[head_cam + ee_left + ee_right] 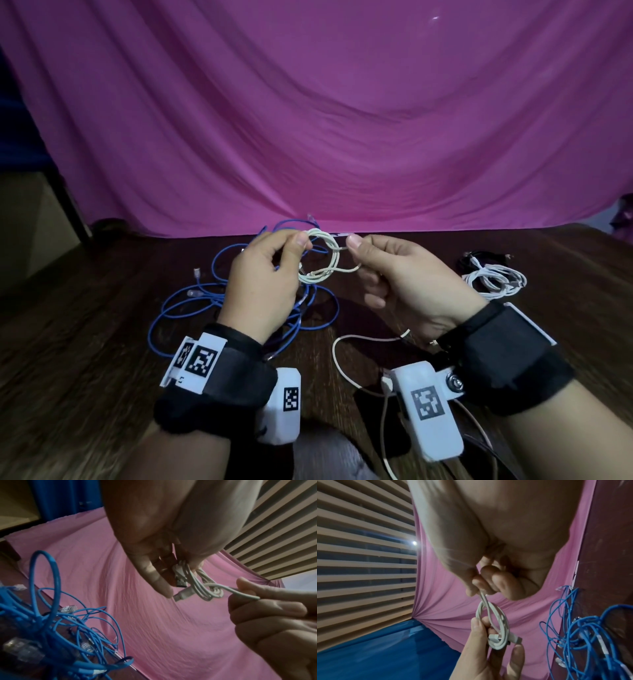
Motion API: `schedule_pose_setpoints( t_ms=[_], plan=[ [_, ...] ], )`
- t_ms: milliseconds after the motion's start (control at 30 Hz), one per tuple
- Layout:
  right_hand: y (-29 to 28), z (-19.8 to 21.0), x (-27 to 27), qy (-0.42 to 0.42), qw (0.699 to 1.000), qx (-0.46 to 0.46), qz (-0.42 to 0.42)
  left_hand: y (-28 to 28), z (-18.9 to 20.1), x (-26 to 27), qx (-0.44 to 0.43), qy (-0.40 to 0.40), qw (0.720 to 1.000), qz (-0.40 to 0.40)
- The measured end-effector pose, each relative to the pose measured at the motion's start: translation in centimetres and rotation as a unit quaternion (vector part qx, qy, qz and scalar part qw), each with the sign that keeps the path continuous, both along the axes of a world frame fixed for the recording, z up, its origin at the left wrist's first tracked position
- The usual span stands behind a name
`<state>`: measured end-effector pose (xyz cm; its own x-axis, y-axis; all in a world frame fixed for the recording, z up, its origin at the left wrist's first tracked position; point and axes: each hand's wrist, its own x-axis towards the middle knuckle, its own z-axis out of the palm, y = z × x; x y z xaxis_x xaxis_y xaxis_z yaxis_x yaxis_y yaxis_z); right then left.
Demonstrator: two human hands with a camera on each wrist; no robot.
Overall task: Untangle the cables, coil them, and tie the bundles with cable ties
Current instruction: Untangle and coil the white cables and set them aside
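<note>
At about nine o'clock on the wooden table I see the blue network cables in a loose tangle, clear plugs sticking out here and there. None of that heap looks sorted, coiled or tied, so I judge it to be the larger share of the work left.

Just right of it, raised above the table near centre, my left hand pinches the white USB cable at the ten o'clock edge of its small coil, thumb on top and fingers curled beneath. The left wrist view shows both plugs hanging at the fingertips, so the coil is wound nearly to its end.

At the coil's three o'clock side my right hand is closed on a strand that crosses the loops, gripped between thumb and forefinger. Whether that strand is the cable's own tail or a tie I cannot tell; it looks the same pale colour. I would call this the securing step, not yet finished.

Below, near five o'clock, a thin white lead trails across the table toward my wrists.

Far right, at about three o'clock, a white cable bundle lies coiled beside a dark cable bundle. Both look gathered; I cannot make out ties on them.
</note>
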<state>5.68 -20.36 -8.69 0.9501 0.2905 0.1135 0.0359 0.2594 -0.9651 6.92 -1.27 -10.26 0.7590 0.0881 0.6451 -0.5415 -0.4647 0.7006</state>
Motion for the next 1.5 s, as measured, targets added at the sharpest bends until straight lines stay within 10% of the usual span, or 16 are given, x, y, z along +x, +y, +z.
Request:
schedule_pose_setpoints(
  t_ms=[300,533,833,1500],
  plan=[
    [-0.9,1.7,-0.6,0.131,0.975,0.109,0.141,-0.4,0.9,-0.8,0.038,-0.088,0.995,-0.021],
    [0.0,0.5,-0.8,-0.131,0.969,-0.187,-0.092,-0.3,0.4,-0.3,-0.052,-0.039,0.998,0.011],
    [1.7,-0.1,-0.7,0.000,0.993,0.081,-0.091,-3.7,0.4,-1.4,-0.319,0.097,0.933,-0.138],
    [2.0,0.5,-0.9,0.069,0.973,0.219,0.018,-4.3,-0.1,-1.4,-0.280,0.072,0.949,-0.123]
  ],
)
